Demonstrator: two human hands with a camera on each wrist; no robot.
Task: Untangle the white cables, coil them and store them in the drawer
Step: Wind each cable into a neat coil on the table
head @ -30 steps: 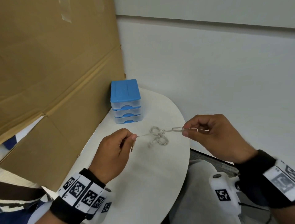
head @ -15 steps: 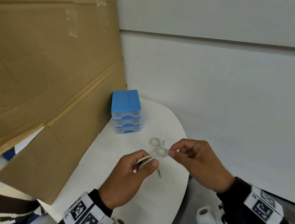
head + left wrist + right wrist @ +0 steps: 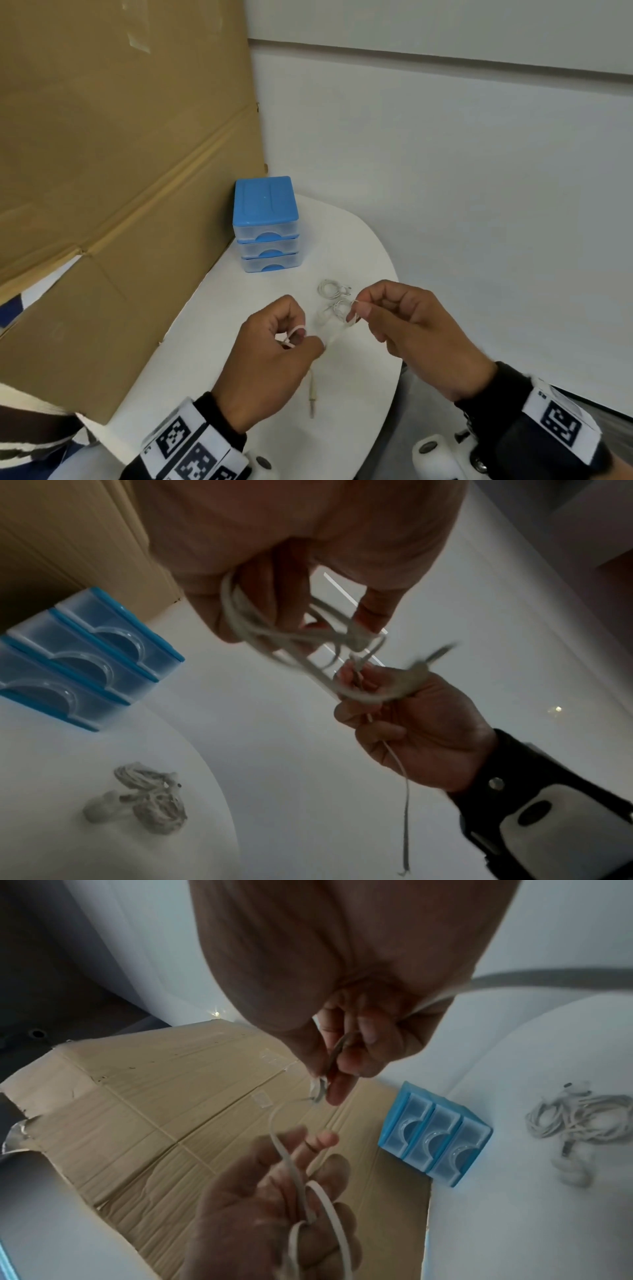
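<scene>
My left hand [image 3: 301, 337] holds several loops of a thin white cable [image 3: 296, 330] wound round its curled fingers [image 3: 274, 593]. A short stretch of the same cable runs to my right hand [image 3: 356, 308], which pinches it between thumb and forefinger [image 3: 334, 1088]. The cable's plug end [image 3: 311, 394] dangles below my left hand above the white table [image 3: 342, 428]. Two more small white cable bundles [image 3: 334, 296] lie on the table just beyond my hands. The blue three-drawer unit [image 3: 265, 222] stands at the back, all drawers closed.
A large sheet of cardboard [image 3: 120, 171] leans along the table's left side, right behind the drawer unit. A white wall [image 3: 445, 171] stands behind. The table's rounded edge [image 3: 397, 342] curves away under my right hand.
My hands were stretched apart with the cable taut; they have come close together, lower and nearer to me. The cable is now looped round my left fingers and its plug hangs down.
</scene>
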